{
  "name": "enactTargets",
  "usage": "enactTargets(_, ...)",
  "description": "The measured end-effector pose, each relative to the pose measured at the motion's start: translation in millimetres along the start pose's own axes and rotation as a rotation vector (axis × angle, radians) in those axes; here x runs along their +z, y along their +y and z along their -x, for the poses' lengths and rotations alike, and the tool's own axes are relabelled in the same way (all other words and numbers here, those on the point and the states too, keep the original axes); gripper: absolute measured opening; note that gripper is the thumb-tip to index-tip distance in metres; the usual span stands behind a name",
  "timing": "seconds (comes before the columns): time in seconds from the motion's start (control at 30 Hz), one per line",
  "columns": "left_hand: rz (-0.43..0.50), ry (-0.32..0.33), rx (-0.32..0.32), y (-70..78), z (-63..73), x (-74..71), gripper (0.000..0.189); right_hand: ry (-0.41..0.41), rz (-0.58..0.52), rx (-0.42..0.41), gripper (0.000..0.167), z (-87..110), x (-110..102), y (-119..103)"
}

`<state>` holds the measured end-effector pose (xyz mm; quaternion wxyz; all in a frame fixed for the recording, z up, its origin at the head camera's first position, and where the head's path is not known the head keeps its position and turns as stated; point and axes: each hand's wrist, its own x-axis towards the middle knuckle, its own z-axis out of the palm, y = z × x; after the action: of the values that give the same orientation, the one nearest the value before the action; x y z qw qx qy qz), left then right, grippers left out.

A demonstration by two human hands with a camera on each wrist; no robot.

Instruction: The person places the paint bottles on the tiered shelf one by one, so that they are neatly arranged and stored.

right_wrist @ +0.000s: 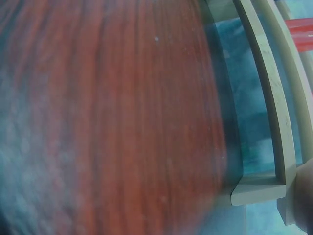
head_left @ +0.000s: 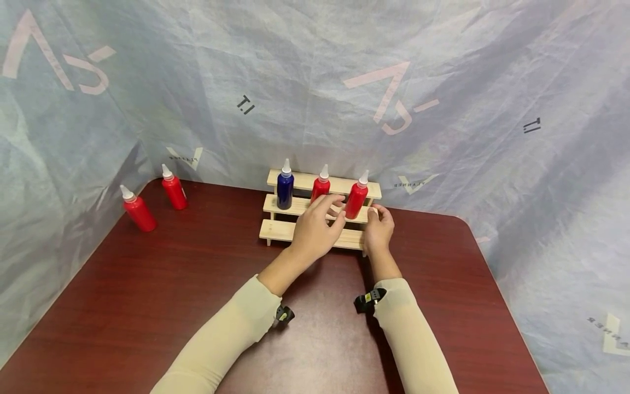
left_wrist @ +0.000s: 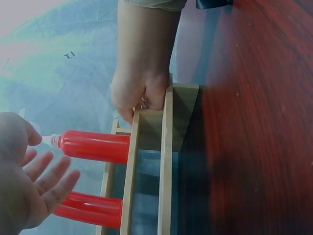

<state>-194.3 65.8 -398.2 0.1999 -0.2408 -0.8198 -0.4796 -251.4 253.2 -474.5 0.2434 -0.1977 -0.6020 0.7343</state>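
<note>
Head view: wooden rack [head_left: 278, 230], 3 steps, stands at back of counter [head_left: 206, 306]; blue btl [head_left: 284, 190] upright on mid step, toward L end; centre red btl [head_left: 319, 187] next along, its lower part hidden behind L hand [head_left: 315, 230]; R red btl [head_left: 356, 200] upright on mid step nr R end; L hand is over the rack's front, fingers loosely bent, wide gap betw. thumb & fingers, nothing held; fingertips just beside R red btl, can't tell if touching; R hand [head_left: 379, 229] grips the rack's R end; 2 more red btls, near one [head_left: 140, 213] & far one [head_left: 174, 191], stand on counter, well apart from rack, at far L; both sleeves pale, each w/ a black wrist unit [head_left: 370, 300] at the cuff; printed grey cloth [head_left: 305, 65] hangs behind.

L wrist view, scene turned sideways: L hand at lower L, palm showing, fingers apart; thumb side nr the white nozzle [left_wrist: 47, 140] of R red btl; centre red btl partly behind the fingers; R hand at top, fingers curled round rack end.

R wrist view: mostly counter grain, blurry; rack runs down R side; bit of red btl at upper R edge; only a sliver of R hand at lower R, against rack end.
</note>
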Motion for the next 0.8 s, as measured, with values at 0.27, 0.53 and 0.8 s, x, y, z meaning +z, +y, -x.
enactTargets(0.27, 0.063, 0.063, 0.073, 0.7, 0.7, -12.7, 0.029, 0.005, -0.001, -0.012, 0.019, 0.1, 0, 1)
enactTargets(0.53, 0.064, 0.083, 0.089, 0.8, 1.1, -27.1, 0.027, -0.006, 0.012, -0.013, 0.019, -0.1, -1, 1)
enactTargets(0.8, 0.082, 0.100, 0.094, -3.9, 0.7, -41.0, 0.025, 0.001, 0.033, -0.017, 0.020, 1.9, 0, -1)
